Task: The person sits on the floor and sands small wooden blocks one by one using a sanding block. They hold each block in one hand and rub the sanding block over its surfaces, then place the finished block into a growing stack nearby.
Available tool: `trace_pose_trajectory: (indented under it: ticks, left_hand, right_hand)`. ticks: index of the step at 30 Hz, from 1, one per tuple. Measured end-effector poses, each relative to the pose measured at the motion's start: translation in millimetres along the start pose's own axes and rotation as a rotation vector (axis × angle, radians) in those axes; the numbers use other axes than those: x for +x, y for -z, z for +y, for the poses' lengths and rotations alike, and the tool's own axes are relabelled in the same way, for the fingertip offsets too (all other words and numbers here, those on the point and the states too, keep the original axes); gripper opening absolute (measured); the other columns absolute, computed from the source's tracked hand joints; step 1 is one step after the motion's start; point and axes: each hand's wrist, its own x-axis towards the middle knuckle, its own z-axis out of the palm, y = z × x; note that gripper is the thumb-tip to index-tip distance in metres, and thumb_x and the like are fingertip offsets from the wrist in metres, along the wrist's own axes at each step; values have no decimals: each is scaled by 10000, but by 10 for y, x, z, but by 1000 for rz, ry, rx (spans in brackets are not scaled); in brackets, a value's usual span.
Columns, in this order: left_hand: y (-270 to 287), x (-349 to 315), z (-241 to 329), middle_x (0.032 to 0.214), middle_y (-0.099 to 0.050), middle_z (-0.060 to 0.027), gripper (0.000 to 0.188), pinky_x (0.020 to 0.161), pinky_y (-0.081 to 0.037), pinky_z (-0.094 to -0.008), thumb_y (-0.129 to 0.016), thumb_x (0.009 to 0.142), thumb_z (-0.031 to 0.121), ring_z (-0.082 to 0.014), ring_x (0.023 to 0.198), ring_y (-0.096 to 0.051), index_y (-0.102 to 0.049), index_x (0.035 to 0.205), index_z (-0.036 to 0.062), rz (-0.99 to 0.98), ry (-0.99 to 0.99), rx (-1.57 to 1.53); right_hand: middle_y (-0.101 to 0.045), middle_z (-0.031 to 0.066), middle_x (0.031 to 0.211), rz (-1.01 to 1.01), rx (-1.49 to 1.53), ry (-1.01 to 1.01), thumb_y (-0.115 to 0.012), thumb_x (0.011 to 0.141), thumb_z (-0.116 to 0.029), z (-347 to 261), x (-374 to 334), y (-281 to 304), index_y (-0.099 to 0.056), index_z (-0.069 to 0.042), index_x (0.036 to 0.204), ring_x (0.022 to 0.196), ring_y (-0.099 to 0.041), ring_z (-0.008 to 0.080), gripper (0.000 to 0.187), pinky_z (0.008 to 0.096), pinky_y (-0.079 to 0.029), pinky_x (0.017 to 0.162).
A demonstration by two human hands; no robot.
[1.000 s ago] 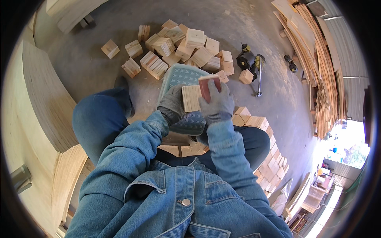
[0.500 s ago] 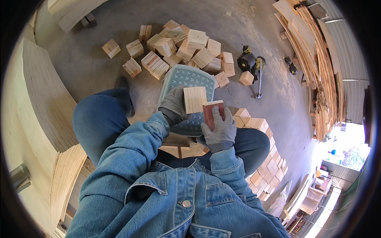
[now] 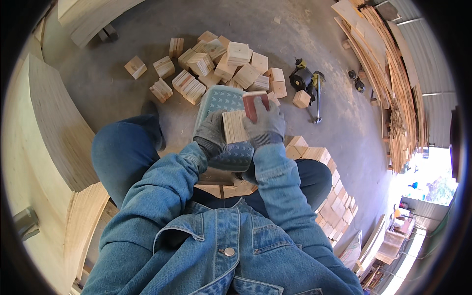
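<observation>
One pale, striped, square wooden block (image 3: pixel 235 127) held over one blue-green plastic stool (image 3: pixel 222 101)

The left hand (image 3: pixel 211 129), in a grey knit glove, has its fingers curled against the wooden block's left side; some of them are hidden. The right hand (image 3: pixel 267 124), in a matching glove, has its fingers holding one red-brown, flat rectangular pad (image 3: pixel 250 105) with a pale edge, at the wooden block's upper right corner. Whether pad and block touch along their full overlap is hidden by the glove. The block lies over the stool's right half; whether it rests on the stool cannot be told.

Beyond the stool's far edge, about twenty pale wooden blocks (image 3: pixel 200 64) lie heaped on the grey concrete floor (image 3: pixel 339 118); overlaps prevent an exact count. Four lie at the heap's left side, one off its right. Next to that one are yellow-and-black tools (image 3: pixel 301 77) with one silver bar (image 3: pixel 318 101), hard to separate; one smaller dark tool (image 3: pixel 356 81) lies farther right. Past the stool's right edge, a close-set group of wooden blocks (image 3: pixel 337 204) is partly covered by the right knee and sleeve, too crowded to count.
</observation>
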Motion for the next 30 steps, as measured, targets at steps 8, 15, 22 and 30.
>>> trace_pose_trajectory:
  ticks: [8, 15, 22, 30]
  left_hand:
    - [9, -37, 71, 1386, -548, -199, 1046, 1148, -478, -464, -974, 615, 280, -408, 1304, -559, -442, 1497, 91, 33, -63, 54]
    - [0, -11, 36, 1412, -540, -191, 842, 1187, -447, -449, -880, 763, 317, -400, 1351, -526, -468, 1463, 95, -34, 57, -56]
    - [-130, 66, -108, 1400, -544, -190, 810, 1168, -459, -444, -884, 772, 315, -390, 1314, -552, -475, 1435, 95, -11, -10, -39]
    - [-48, -36, -4, 1365, -537, -193, 1013, 1138, -473, -457, -974, 618, 302, -403, 1279, -553, -451, 1459, 88, 42, -45, 52]
  right_hand:
    - [-508, 208, 1508, 77, -36, 74, -804, 860, -383, 390, -943, -167, -603, -174, 1515, 1256, -588, 469, 717, 573, -500, 1057]
    - [-540, 205, 1510, 55, -44, 44, -824, 849, -408, 128, -293, -85, -622, -146, 1503, 1297, -590, 437, 733, 538, -495, 1096]
    - [-516, 209, 1524, 58, 22, 25, -823, 848, -389, 34, 8, -102, -619, -180, 1497, 1293, -580, 460, 712, 548, -510, 1071]
    - [-517, 248, 1514, 13, 12, 42, -832, 842, -359, 291, -918, -119, -601, -113, 1522, 1335, -560, 465, 758, 540, -473, 1126]
